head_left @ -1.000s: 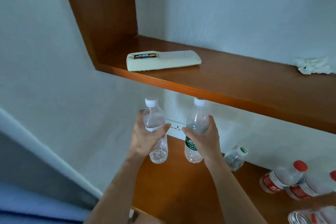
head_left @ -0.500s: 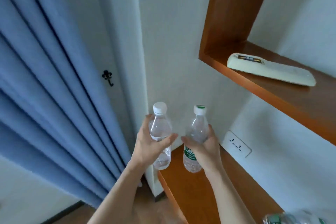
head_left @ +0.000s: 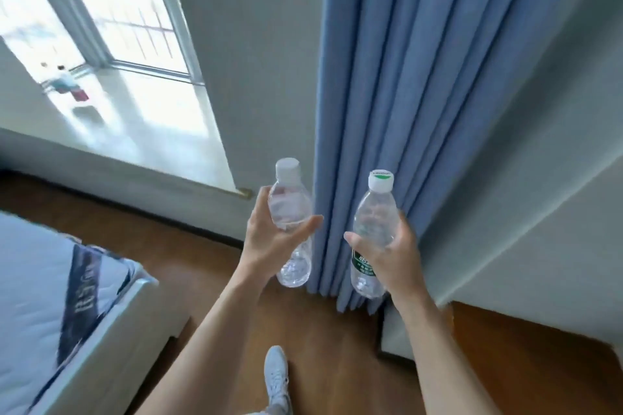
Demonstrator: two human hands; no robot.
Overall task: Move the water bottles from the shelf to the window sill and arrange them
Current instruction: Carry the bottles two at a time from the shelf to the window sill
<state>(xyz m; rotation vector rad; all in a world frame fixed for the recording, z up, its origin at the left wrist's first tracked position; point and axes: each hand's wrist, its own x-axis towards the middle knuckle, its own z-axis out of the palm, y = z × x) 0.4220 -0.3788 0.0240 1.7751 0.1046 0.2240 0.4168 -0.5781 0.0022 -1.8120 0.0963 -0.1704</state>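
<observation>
Two water bottles, both upright, are held above the wooden floor (head_left: 320,330), the left hand (head_left: 269,242) wrapped round a plain bottle (head_left: 290,209) and the right hand (head_left: 394,253) round a green-labelled bottle (head_left: 374,216), beside one blue curtain (head_left: 404,77), well apart from the window sill (head_left: 151,111).

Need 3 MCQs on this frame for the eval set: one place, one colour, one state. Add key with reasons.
1. Against the plain bottle, the green-labelled bottle is:
A. to its left
B. to its right
C. hidden behind it

2. The curtain is:
A. red
B. blue
C. yellow

3. The plain bottle is held:
A. neck down
B. lying level
C. neck up

Key:
1 B, the head view shows it to the right of the plain one.
2 B, blue folds hang behind both bottles.
3 C, its white cap sits on top.
</observation>
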